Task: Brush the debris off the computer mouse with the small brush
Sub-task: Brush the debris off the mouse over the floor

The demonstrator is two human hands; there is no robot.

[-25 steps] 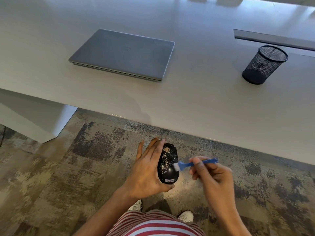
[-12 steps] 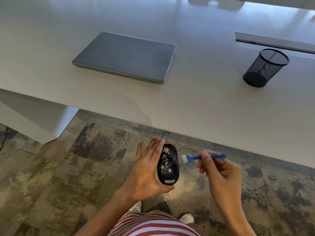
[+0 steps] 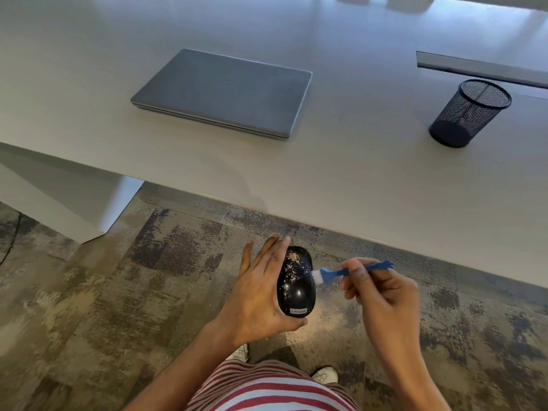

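Note:
A glossy black computer mouse (image 3: pixel 296 287) is held over the carpet, in front of the table edge, by my left hand (image 3: pixel 257 295), which grips it from the left and underneath. Pale crumbs speckle the mouse's upper half; its lower half looks mostly shiny. My right hand (image 3: pixel 382 295) pinches a small blue brush (image 3: pixel 350 272) by its handle. The brush's white bristles touch the mouse's right edge.
A closed grey laptop (image 3: pixel 225 91) lies on the white table (image 3: pixel 355 179). A black mesh pen cup (image 3: pixel 468 114) stands at the right. A table leg (image 3: pixel 74 200) is at the left. Patterned carpet (image 3: pixel 118 292) is below, along with white shoes (image 3: pixel 324 375).
The brush swung away to the right of the mouse half a second ago and has now come back so its bristles touch the mouse's right side. My left hand kept holding the mouse.

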